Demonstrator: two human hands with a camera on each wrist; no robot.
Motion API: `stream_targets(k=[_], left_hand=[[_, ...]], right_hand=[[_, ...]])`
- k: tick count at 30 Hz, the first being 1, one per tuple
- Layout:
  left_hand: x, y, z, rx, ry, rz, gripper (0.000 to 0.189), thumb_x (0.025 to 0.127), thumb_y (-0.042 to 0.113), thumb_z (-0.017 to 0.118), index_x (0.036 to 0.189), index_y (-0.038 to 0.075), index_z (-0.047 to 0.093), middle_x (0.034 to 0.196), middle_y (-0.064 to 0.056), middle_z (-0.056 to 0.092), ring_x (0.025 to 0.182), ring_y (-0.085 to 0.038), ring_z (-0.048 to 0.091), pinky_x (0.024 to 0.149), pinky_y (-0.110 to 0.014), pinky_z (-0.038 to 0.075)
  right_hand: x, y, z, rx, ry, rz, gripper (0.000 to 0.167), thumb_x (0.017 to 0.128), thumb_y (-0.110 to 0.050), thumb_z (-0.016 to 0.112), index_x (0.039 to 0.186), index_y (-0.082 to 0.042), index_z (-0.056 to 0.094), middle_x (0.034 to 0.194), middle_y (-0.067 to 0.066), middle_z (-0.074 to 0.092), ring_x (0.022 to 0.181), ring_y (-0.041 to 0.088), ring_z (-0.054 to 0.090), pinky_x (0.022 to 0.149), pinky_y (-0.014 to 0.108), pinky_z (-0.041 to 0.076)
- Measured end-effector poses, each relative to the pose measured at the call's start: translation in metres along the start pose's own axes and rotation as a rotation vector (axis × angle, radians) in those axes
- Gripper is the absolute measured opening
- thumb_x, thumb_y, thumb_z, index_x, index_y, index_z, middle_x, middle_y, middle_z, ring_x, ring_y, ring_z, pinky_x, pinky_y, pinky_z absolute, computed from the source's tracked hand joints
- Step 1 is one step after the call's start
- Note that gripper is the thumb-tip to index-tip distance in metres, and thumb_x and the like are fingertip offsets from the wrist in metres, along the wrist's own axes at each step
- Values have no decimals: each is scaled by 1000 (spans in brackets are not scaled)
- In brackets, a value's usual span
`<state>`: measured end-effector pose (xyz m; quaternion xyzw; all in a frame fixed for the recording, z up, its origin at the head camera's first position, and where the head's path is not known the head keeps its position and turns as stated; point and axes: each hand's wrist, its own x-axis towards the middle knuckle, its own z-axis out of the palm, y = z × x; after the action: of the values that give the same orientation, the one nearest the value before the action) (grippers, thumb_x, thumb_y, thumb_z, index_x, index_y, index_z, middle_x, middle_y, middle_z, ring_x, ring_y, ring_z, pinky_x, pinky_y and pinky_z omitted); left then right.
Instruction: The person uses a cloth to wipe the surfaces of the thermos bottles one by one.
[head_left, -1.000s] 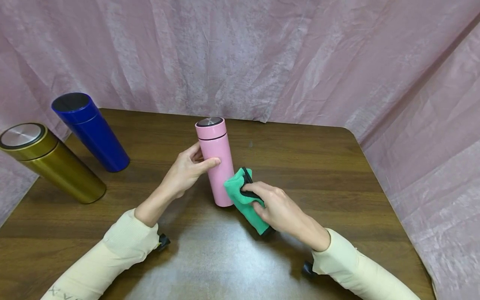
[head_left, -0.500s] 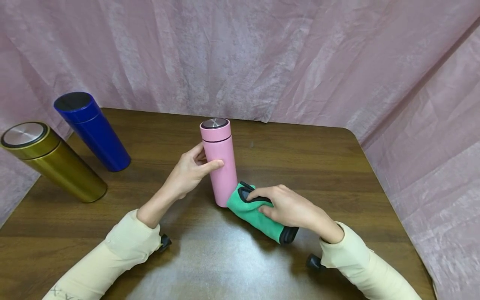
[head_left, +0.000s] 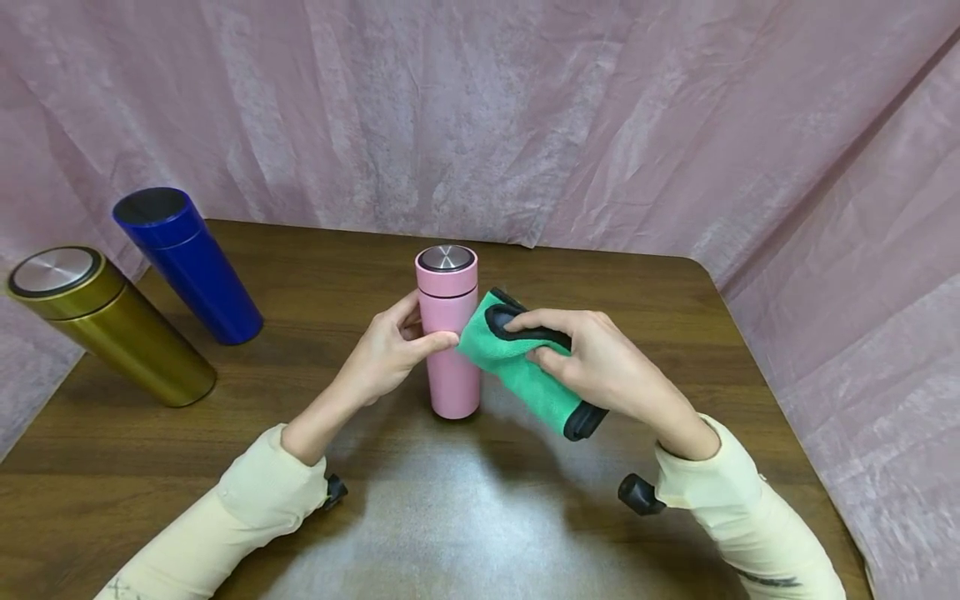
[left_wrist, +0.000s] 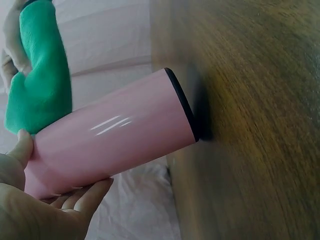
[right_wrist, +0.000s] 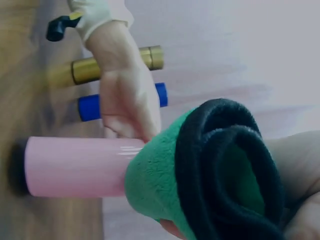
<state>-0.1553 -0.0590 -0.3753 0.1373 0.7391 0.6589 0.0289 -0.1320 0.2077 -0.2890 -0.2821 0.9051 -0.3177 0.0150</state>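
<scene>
A pink thermos bottle (head_left: 453, 383) with a steel-topped lid stands nearly upright at the middle of the table. My left hand (head_left: 386, 350) grips its left side, thumb across the front and fingers behind. In the left wrist view the dark base of the bottle (left_wrist: 110, 132) is close to the wood; whether it touches, I cannot tell. My right hand (head_left: 600, 362) pinches a folded green cloth (head_left: 525, 375) with black edging. One end of this cloth lies against the bottle's right side, beside my left thumb. In the right wrist view the cloth (right_wrist: 160, 170) covers part of the bottle.
A gold thermos (head_left: 142, 350) and a blue thermos (head_left: 202, 279) stand to the left on the brown wooden table (head_left: 637, 292). Pink curtain (head_left: 480, 108) hangs behind the table and along its right side.
The pink bottle and my left hand have shifted slightly right, and the bottle stands straighter. My right hand took the cloth down near the bottle's base, then back up to mid-height.
</scene>
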Motion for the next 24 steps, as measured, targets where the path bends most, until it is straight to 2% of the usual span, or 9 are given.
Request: stream_targets(k=[4, 9, 12, 15, 19, 24], left_hand=[[0, -1, 1, -3, -7, 5, 60, 91, 12, 82, 145, 8, 56, 130, -12, 67, 115, -27, 69, 99, -38, 56], [0, -2, 1, 2, -4, 11, 59, 91, 11, 81, 144, 8, 56, 129, -12, 68, 114, -27, 69, 98, -38, 57], [0, -2, 0, 4, -9, 9, 58, 91, 11, 81, 144, 7, 56, 129, -13, 68, 114, -27, 69, 98, -39, 57], [0, -2, 0, 6, -8, 5, 58, 91, 12, 81, 144, 8, 56, 128, -12, 68, 113, -27, 69, 98, -39, 57], [0, -2, -2, 2, -1, -1, 60, 92, 13, 82, 146, 10, 55, 129, -12, 68, 114, -27, 69, 98, -40, 57], [0, -2, -4, -2, 2, -2, 59, 91, 14, 82, 144, 9, 56, 127, -13, 68, 113, -27, 69, 98, -41, 57]], right_hand=[[4, -4, -8, 14, 89, 18, 39, 92, 1, 67, 125, -20, 74, 115, -1, 72, 70, 16, 49, 61, 29, 43], [10, -10, -9, 93, 245, -3, 41, 92, 1, 69, 126, -21, 74, 120, -3, 71, 84, 16, 61, 67, 26, 49], [13, -11, -2, 163, 348, -70, 41, 92, 2, 72, 128, -18, 73, 123, -1, 71, 95, 15, 66, 75, 25, 53], [16, -9, 11, 147, 420, -168, 40, 92, 3, 72, 130, -13, 71, 123, 2, 71, 102, 15, 67, 85, 27, 55], [20, -1, 30, 54, 445, -273, 38, 93, 4, 70, 130, -6, 69, 120, 6, 72, 107, 18, 68, 92, 34, 55], [21, 6, 42, 4, 420, -311, 37, 93, 8, 68, 128, -4, 68, 117, 7, 71, 106, 19, 68, 91, 37, 57]])
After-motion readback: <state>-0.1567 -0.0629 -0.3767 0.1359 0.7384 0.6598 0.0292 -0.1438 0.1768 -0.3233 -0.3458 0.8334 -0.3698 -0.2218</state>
